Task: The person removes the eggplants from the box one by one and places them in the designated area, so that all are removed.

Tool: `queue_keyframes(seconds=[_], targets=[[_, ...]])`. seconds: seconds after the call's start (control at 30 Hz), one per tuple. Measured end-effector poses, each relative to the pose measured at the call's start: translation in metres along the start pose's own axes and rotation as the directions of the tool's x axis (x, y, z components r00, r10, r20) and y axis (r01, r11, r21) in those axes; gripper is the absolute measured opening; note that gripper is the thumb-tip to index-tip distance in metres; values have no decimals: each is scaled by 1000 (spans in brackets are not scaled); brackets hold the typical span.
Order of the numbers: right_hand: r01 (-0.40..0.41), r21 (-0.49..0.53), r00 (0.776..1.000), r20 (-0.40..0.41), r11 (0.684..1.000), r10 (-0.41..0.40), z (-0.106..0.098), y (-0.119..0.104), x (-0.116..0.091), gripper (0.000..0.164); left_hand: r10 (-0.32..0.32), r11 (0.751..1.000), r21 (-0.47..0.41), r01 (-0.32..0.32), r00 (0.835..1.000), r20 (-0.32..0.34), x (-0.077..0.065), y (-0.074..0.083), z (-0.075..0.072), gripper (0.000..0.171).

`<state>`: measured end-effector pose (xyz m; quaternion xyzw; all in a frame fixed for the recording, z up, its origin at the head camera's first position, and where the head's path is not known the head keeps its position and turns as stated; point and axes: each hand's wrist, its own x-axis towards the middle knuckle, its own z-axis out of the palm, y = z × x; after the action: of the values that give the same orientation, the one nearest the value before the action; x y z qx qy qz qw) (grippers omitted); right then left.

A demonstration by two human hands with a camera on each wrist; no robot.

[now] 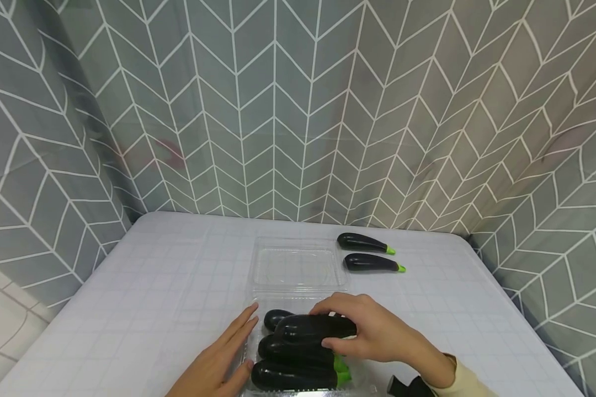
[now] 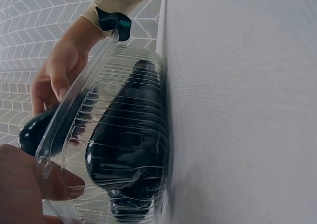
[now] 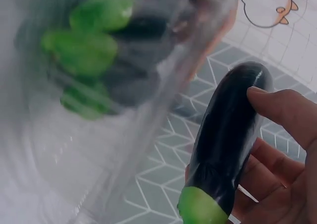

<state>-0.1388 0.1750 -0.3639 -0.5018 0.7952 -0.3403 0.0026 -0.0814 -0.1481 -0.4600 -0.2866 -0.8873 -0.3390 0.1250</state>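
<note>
My right hand (image 1: 372, 328) grips a glossy black eggplant (image 1: 315, 329), thumb on one side and fingers on the other. In the right wrist view its green cap (image 3: 203, 206) points down. It is held over a clear plastic clamshell box (image 2: 111, 75), where other eggplants (image 1: 298, 376) lie side by side, their green caps (image 3: 89, 53) toward the right. At the box's left side is my left hand (image 1: 218, 358), with its fingers extended. The left wrist view shows it at the rim, one fingertip (image 2: 72, 184) visible through the clear wall.
The box's clear lid (image 1: 298, 267) lies folded back flat behind it. Two more eggplants, one farther back (image 1: 362, 242) and one nearer (image 1: 371, 262), lie right of the lid on the white table (image 1: 144, 309). A grey chevron curtain (image 1: 288, 110) encloses the back and sides.
</note>
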Motion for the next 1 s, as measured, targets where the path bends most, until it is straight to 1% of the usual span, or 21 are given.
queue_keyframes(seconds=[0.1,0.17,0.3,0.43,0.53,0.77,1.0], targets=[[-2,-35,1000,-23,999,2,-7,3,0,42,-4,1000,-17,4,1000,1,0,0,-1,67],[-23,-47,999,-34,999,22,-11,5,0,43,-10,999,-34,10,1000,4,0,0,-1,68],[-55,-67,997,-52,996,52,-17,8,0,43,2,1000,-22,-2,1000,4,0,0,-1,67],[-35,-120,996,-90,992,24,-23,13,1,43,19,1000,5,-19,1000,-2,0,0,-1,65],[-32,-153,993,-119,988,13,-26,17,0,43,11,1000,2,-11,1000,-7,0,0,-1,66],[-102,-177,985,-156,979,75,-33,27,-6,44,-13,1000,-26,13,1000,-8,-1,-1,0,69],[-150,-230,973,-207,962,102,-43,43,-15,46,-5,1000,5,5,1000,-11,-1,-2,2,68]])
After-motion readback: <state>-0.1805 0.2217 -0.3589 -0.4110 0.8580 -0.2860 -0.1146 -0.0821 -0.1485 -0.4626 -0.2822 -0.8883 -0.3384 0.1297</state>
